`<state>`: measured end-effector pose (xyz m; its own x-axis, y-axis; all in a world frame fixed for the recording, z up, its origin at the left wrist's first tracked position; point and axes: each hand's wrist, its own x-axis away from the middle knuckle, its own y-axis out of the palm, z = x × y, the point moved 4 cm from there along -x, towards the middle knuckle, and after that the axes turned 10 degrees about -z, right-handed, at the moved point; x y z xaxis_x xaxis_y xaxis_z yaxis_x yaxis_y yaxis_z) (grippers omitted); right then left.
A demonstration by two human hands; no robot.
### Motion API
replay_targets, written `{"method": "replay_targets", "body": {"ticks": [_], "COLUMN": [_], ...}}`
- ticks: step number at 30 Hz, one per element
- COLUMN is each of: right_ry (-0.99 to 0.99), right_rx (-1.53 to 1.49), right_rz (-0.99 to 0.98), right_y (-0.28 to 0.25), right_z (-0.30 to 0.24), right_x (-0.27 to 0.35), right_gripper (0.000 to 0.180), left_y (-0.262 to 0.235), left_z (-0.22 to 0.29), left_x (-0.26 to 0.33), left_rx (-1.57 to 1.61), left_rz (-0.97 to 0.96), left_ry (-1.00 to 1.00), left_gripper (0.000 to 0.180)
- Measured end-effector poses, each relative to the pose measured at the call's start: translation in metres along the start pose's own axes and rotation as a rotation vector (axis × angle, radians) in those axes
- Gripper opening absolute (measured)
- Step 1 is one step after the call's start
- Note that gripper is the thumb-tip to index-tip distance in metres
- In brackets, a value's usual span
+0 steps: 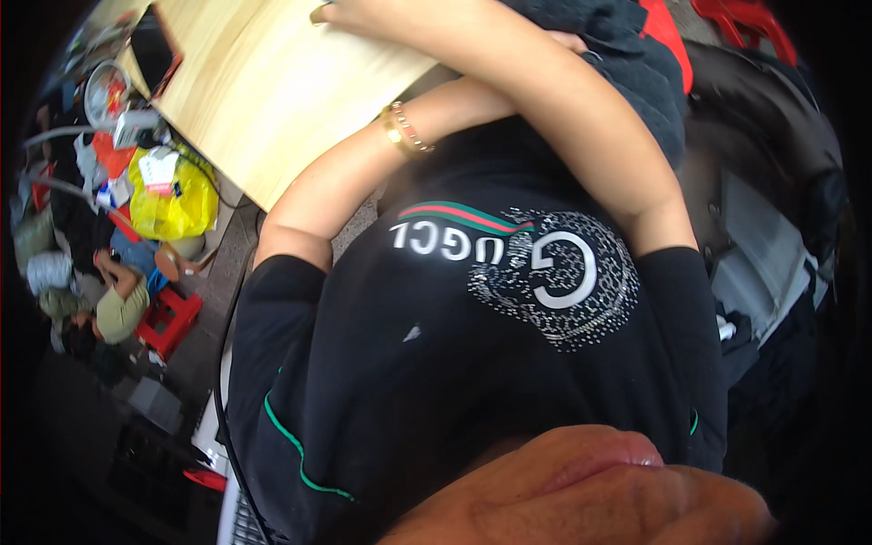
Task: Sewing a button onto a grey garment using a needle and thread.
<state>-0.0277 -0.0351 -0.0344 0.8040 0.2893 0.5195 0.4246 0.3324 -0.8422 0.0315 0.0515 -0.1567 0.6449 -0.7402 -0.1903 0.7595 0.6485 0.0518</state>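
My two bare forearms cross in front of my black T-shirt (391, 363). The right one passes over the left and reaches to the upper left. At the top edge of the picture my right hand (359, 16) is over the pale wooden table (282, 91). It is partly cut off, and a small brownish-gold spot shows by its fingertips. My left arm, with gold bracelets (400, 130) on the wrist, runs beneath the right arm. Only a bit of my left hand (570, 42) shows past it, beside dark grey cloth (640, 86); its fingers are mostly hidden.
A dark-screened phone-like device (156, 53) with a reddish edge lies on the table's left end. Beyond stand a white basket (107, 95), a yellow plastic bag (173, 195) and a red stool (171, 322). Another person (123, 295) is at left. A black cable (226, 363) runs beside me.
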Motion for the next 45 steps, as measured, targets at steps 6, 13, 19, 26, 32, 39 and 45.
{"method": "replay_targets", "body": {"ticks": [6, 13, 19, 26, 32, 39, 45], "right_ry": [-0.249, -0.477, -0.675, -0.143, -0.112, -0.199, -0.248], "right_rx": [-0.485, -0.851, -2.033, -1.664, -1.231, -0.823, -0.779], "right_rz": [0.438, 0.568, -0.041, 0.496, 0.560, 0.624, 0.599], "right_y": [0.064, 0.065, 0.046, 0.116, 0.165, 0.156, 0.153], "right_z": [0.008, 0.062, 0.154, 0.232, 0.233, 0.223, 0.215], "right_x": [-0.072, -0.026, 0.076, 0.145, 0.171, 0.169, 0.163], "right_gripper": [0.020, 0.015, 0.025, 0.033, 0.040, 0.041, 0.037], "left_y": [-0.001, 0.006, 0.008, 0.006, 0.004, 0.002, -0.001], "left_z": [-0.030, -0.012, 0.052, 0.047, 0.050, 0.044, 0.044], "left_x": [0.006, -0.013, -0.019, -0.026, -0.027, -0.021, -0.021], "left_rx": [-0.175, -0.026, -0.093, 0.156, 0.152, 0.228, 0.118], "left_rz": [-0.086, -0.082, -0.034, -0.090, -0.109, -0.100, -0.108], "left_ry": [-0.090, -0.040, -0.136, -0.231, -0.289, -0.295, -0.308], "left_gripper": [0.039, 0.017, 0.023, 0.012, 0.010, 0.010, 0.013]}}
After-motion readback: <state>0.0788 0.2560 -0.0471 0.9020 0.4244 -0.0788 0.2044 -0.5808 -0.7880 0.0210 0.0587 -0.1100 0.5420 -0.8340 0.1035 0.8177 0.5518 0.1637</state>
